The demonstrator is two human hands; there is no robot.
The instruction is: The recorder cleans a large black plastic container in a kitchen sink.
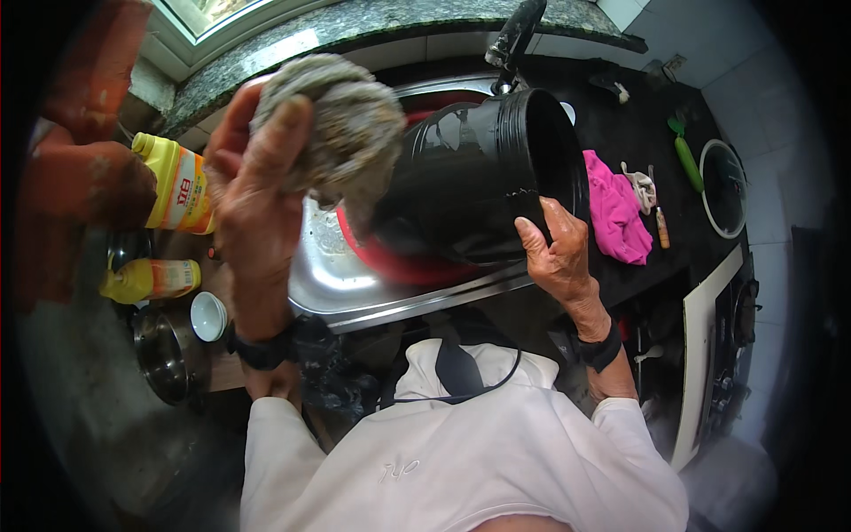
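In my left hand (pixel 249 166) is a wet, grey-brown cleaning cloth (pixel 339 123), bunched up and raised over the left side of the sink. My right hand (pixel 558 249) grips the rim of a black plastic bucket (pixel 452 179), thumb outside. Tilted on its side, the bucket points its mouth to the right. Beneath it sits a red basin (pixel 392 266), mostly hidden, inside the stainless steel sink (pixel 326 279). The bucket's wall looks wet and shiny.
A black faucet (pixel 515 40) rises behind the bucket. On the right counter lie a pink cloth (pixel 615 213), a wooden-handled tool (pixel 661 226), a cucumber (pixel 688 163) and a glass lid (pixel 723 189). Yellow detergent bottles (pixel 176 186), white bowls (pixel 209 316) and a metal pot (pixel 163 356) stand left.
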